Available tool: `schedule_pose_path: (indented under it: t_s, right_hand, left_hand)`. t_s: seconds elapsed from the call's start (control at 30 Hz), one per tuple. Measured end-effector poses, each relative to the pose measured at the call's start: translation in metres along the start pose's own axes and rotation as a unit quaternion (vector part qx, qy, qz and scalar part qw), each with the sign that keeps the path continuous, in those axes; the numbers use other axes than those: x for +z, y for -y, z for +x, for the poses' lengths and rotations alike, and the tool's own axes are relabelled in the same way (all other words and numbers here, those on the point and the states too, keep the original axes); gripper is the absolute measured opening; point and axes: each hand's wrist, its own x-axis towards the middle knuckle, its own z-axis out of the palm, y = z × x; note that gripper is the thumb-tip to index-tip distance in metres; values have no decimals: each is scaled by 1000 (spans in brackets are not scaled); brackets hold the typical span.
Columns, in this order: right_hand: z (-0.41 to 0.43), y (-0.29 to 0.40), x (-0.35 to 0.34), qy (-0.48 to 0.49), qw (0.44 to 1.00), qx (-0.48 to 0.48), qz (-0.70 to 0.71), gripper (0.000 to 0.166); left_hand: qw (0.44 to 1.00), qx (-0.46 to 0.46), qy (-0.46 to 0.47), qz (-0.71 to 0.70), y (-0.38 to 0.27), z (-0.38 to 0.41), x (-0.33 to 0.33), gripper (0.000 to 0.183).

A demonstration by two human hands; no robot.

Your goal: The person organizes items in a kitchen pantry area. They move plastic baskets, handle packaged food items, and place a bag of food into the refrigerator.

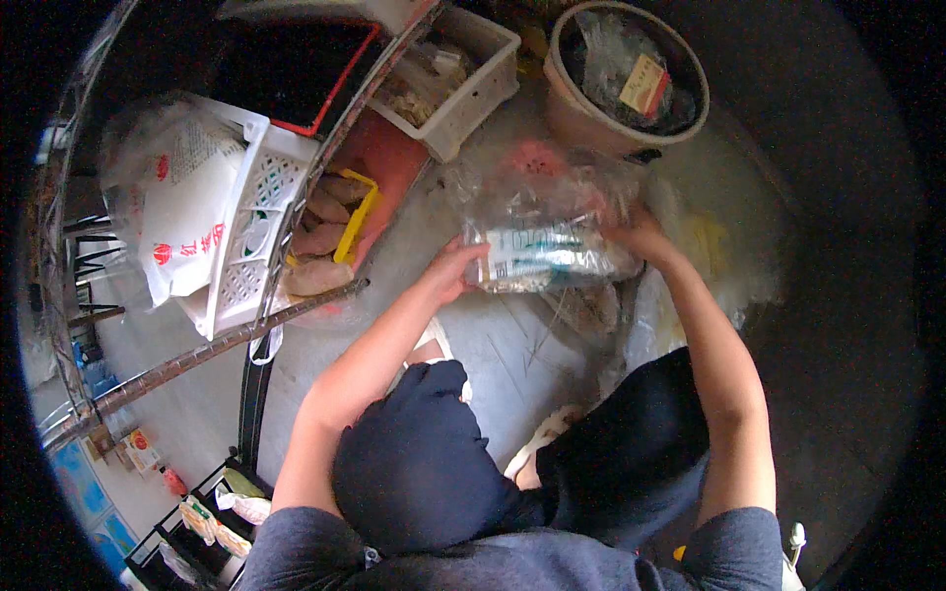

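Between my two hands is a clear plastic package point(543, 247) with white and green print and pale contents. My left hand point(452, 272) grips its left end, thumb on top. At the other end my right hand point(639, 235) is blurred, with its fingers partly hidden behind clear film; it seems to hold the package's right side. Crumpled clear plastic with a red-printed patch point(533, 159) lies just beyond the package. Below the package, a brownish bag or bundle point(591, 306) rests on the grey floor point(510, 340).
A round tub point(562, 111) holding dark plastic and a printed card stands beyond my right hand. The white bin point(473, 111) at the top contains bagged goods. On the left, a metal rack point(177, 369) carries a white basket point(259, 199); a yellow-edged crate point(356, 214) sits beside it.
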Motion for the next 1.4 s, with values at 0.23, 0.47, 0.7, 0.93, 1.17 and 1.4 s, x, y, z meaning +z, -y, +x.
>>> schedule_pose_path:
  t_s: [0.23, 0.47, 0.7, 0.93, 1.17, 1.4]
  right_hand:
    - [-99, 149, -81, -245, 933, -231, -129, 79]
    - [-126, 203, -46, 140, 939, -299, -95, 98]
    - [-99, 148, -30, 410, 859, -256, 166, 99]
    - [-119, 144, -41, 502, 698, -12, 510, 77]
    - [-122, 128, -22, 446, 584, 48, 677, 78]
    - [-110, 179, -17, 262, 795, -21, 547, 70]
  left_hand:
    - [973, 184, 0, 138, -49, -71, 8, 44]
    - [946, 225, 99, 210, -94, -112, 29, 35]
    - [937, 256, 118, 205, -99, -123, 40, 36]
    - [942, 332, 36, -44, -104, -106, 42, 75]
    - [872, 199, 400, -200, -76, -112, 129, 125]
    - [935, 233, 160, -212, -80, -102, 108, 56]
